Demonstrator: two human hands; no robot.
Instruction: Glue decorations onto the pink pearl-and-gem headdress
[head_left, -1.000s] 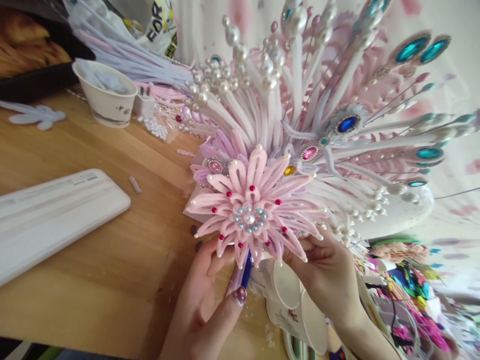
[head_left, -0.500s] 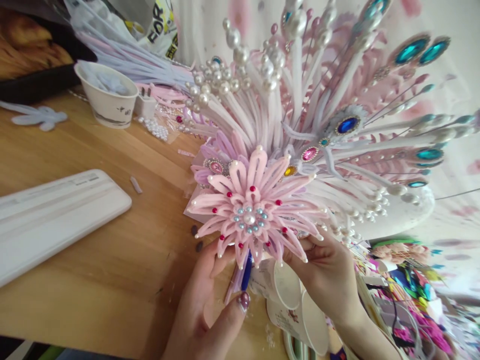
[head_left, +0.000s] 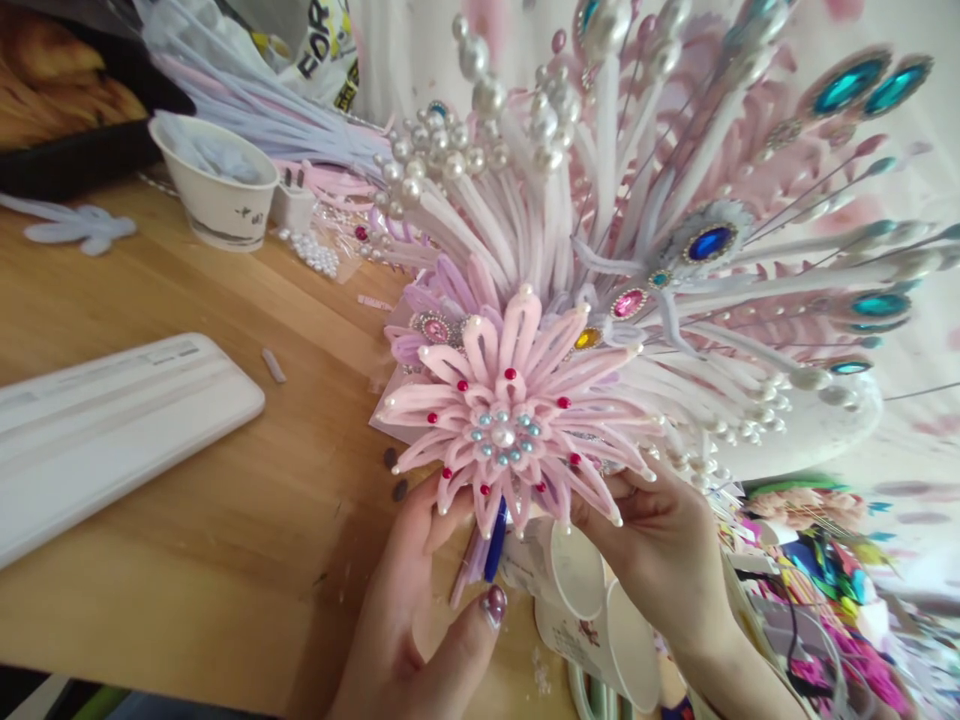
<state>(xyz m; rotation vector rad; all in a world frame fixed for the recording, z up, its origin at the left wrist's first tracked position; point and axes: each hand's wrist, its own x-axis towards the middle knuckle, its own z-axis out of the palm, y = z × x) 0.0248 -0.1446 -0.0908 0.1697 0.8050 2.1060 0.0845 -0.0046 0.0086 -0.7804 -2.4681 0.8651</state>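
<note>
A large pink and white pipe-cleaner headdress (head_left: 600, 250) stands tilted over the wooden table (head_left: 187, 480), studded with pearls and blue, teal and pink gems. At its front sits a pink flower (head_left: 510, 420) with a pearl centre and red beads. My left hand (head_left: 420, 610) grips the lower left of the flower from beneath, thumb near a blue and lilac stem (head_left: 491, 545). My right hand (head_left: 660, 560) pinches the flower's lower right petals.
A white flat case (head_left: 105, 430) lies at the left. A paper cup (head_left: 214, 185) and loose pearls (head_left: 315, 255) stand at the back. Paper cups (head_left: 592, 600) lie on their sides under my hands. Colourful craft supplies (head_left: 817, 590) crowd the right.
The view has shifted slightly; the headdress and flower sit a little further right. My left thumb has slid a little lower. Both hands keep their hold.
</note>
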